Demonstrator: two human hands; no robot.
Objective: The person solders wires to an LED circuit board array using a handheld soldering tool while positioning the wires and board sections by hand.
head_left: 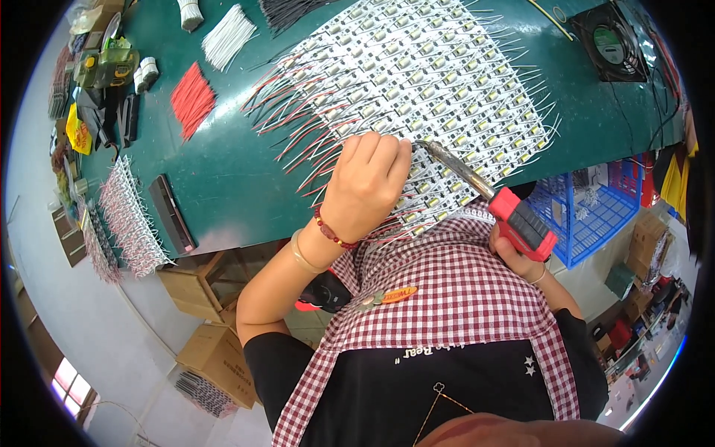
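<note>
A large sheet of white circuit boards [447, 82], set with rows of small components, lies over the near side of the green table. Red, white and dark wires [298, 138] fringe its left edge, and white wires stick out on the right. My left hand [369, 179] is over the sheet's near left part, its fingers closed in a pinch; whatever they hold is hidden. In my right hand [514, 257] is a soldering iron [525, 223] with a red and black handle. Its metal barrel points up and left, and the dark tip reaches close to my left fingertips.
Bundles of red wires [194, 100], white wires [229, 37] and black wires [290, 11] lie on the table. A black fan [611, 45] stands far right, a blue crate [596, 216] below the table. Wired boards [130, 216] hang at the left edge, near a black bar [171, 212].
</note>
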